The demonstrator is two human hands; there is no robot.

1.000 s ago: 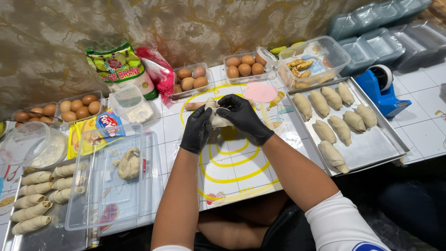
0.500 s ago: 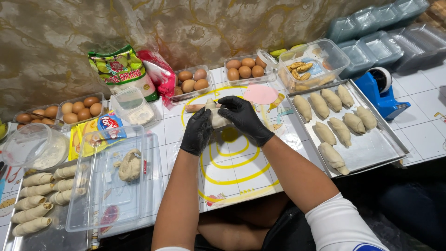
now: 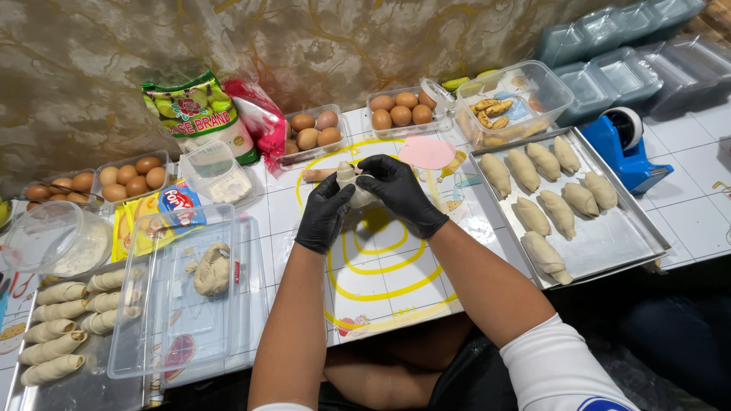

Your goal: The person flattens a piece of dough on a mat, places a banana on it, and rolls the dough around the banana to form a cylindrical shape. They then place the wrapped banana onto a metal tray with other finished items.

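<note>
Head view: a dough piece [image 3: 352,190] is clamped between the gloved left hand [image 3: 326,214] and right hand [image 3: 399,192], above the yellow-ringed mat [image 3: 381,285]. A tray [image 3: 609,243] of shaped dough pieces [image 3: 544,255] is seen at right; a clear container [image 3: 183,320] at left.

My gloved left hand [image 3: 325,215] and right hand [image 3: 399,192] cover most of the dough piece [image 3: 352,188]; the left tray [image 3: 65,388] of rolls runs off frame, its contents partly cut
</note>
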